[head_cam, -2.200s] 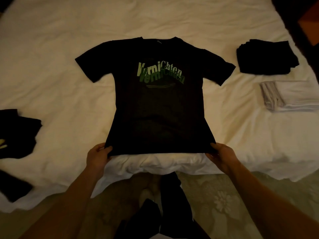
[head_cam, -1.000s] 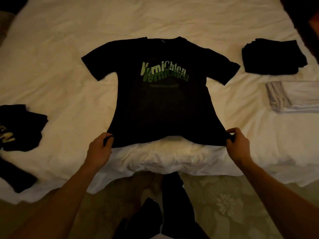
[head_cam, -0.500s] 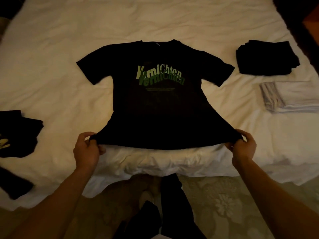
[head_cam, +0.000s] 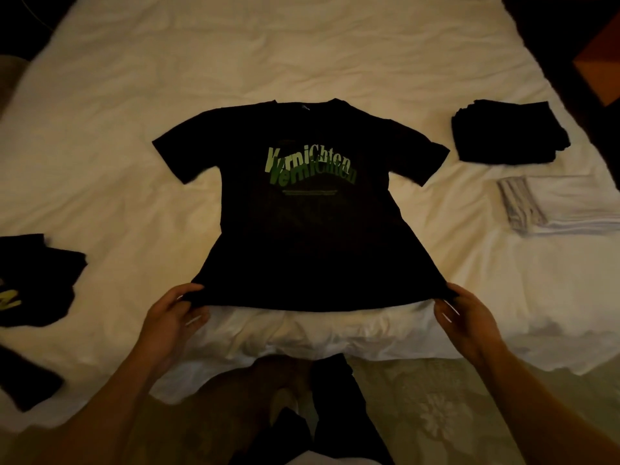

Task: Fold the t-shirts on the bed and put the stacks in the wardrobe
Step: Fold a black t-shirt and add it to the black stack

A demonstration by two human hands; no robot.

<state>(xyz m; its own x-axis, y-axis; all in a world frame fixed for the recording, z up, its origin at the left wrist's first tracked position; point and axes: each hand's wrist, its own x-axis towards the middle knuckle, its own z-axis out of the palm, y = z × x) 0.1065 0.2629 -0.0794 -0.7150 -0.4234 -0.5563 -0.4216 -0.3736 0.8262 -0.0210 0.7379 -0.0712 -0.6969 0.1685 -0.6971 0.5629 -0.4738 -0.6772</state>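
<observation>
Shirt: black t-shirt [head_cam: 302, 236] with green lettering, spread front-up on the white bed [head_cam: 117, 112], collar at the far end, hem at the near edge.
Long axis: running straight away from the body, collar to hem; sleeves out to either side.
Key relation: hem nearest both hands, collar farthest; each hem corner right at its own hand, neither hand closer to the shirt than the other.
Left hand: left hand [head_cam: 171, 317] pinching the left hem corner, fingers curled over the cloth, thumb below.
Right hand: right hand [head_cam: 469, 317] pinching the right hem corner the same way, fingers curled round the edge.
Hem: pulled wide and taut between the two grips, apparently raised a little off the bedding, though hard to tell in the dim light; lower body flared out wider than the chest.
Step in hand: probably smoothing and squaring before the first fold.
Next move: likely letting the hem settle flat, then folding the sides or sleeves in across the long axis.
Risk: uneven pull skewing the shirt off its axis.
Done stacks: folded black stack [head_cam: 510, 132] and folded white stack [head_cam: 563, 206] near the right edge of the bed, well apart from the shirt.
Waiting: dark unfolded shirts [head_cam: 37, 280] at the left edge.
Wardrobe: not in view.
</observation>
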